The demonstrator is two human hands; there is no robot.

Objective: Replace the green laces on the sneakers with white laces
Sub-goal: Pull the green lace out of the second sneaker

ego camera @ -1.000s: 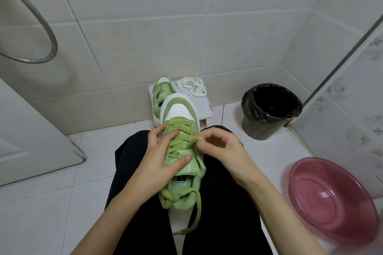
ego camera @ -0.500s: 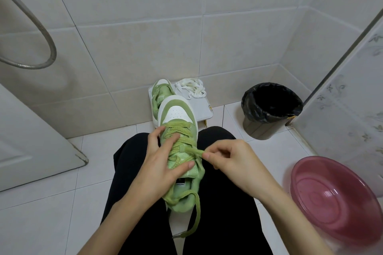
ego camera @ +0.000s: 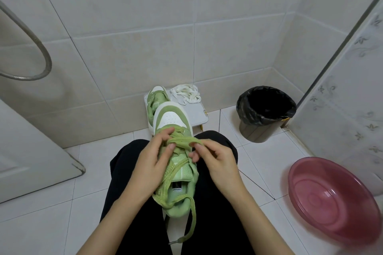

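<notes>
Green lace [ego camera: 182, 140] was the thing between your hands. In the head view the sneaker [ego camera: 173, 118] lay on your lap, its long axis running straight away from you: white toe far, heel collar close to your body. The strand you were working lay across that axis, near the toe end of the lacing, stretched from left to right.

Your left hand [ego camera: 148, 164] sat on the sneaker's left side, its thumb and fingertips closed on the lace where it crossed. Your right hand [ego camera: 220, 161] was just right of the tongue, thumb and forefinger pinching the same strand at its right end. Both grips were closed on the lace; neither hand was free. Your right hand looked the nearer to the slack, so the pull would likely go rightward, out from the eyelets, while your left held the sneaker steady. One loose end [ego camera: 191, 225] hung off the heel between your knees.

Beyond the toe, the second sneaker [ego camera: 158, 97] stood on a small white stool [ego camera: 198, 113], green-laced as well, with the white laces [ego camera: 187, 94] heaped beside it, well out from either hand.

You sat on a pale tiled floor [ego camera: 51, 203] against a tiled wall [ego camera: 145, 27]. A black-lined bin [ego camera: 266, 109] stood to the right, a pink basin [ego camera: 331, 198] nearer on that side under a patterned screen [ego camera: 348, 99]. A hose [ego camera: 42, 56] and a door [ego camera: 31, 151] were at left.
</notes>
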